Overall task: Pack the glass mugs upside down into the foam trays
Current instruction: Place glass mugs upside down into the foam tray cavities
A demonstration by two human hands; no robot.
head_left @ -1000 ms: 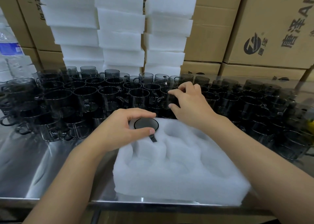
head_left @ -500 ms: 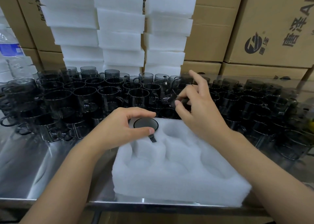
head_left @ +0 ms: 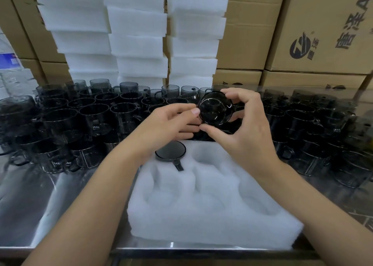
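Currently our left hand (head_left: 171, 124) and right hand (head_left: 246, 128) grasp a glass mug (head_left: 215, 109) above the foam tray (head_left: 212, 215).

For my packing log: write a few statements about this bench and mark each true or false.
1. One packed mug sits upside down in the foam tray. True.
2. The right hand is empty. False: it grips a raised mug, which the left hand also holds.
3. Every tray pocket is filled. False: the other visible pockets hold nothing.
4. White foam stacks stand behind the loose mugs on the table. True.
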